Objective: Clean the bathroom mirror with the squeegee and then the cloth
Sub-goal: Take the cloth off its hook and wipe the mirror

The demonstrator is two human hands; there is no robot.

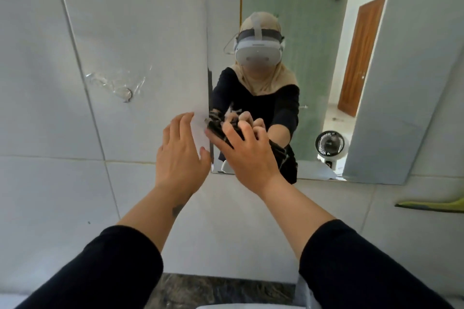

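The bathroom mirror (pixel 326 20) hangs on a pale tiled wall. My right hand (pixel 247 155) presses a dark cloth (pixel 288 165) against the mirror's lower left part; a tail of the cloth hangs past the mirror's bottom edge. My left hand (pixel 180 153) lies flat on the tile just beside the mirror's left edge, fingers apart, holding nothing. The glass reflects a person in a headset and black sleeves. I see no squeegee that I can identify.
A yellow-green object (pixel 431 204) juts from the wall at the right edge. A clear stick-on hook (pixel 123 90) sits on the tile to the left. Below lie a dark marbled counter (pixel 221 291) and a white basin rim (pixel 238 306). A fan (pixel 329 145) shows in reflection.
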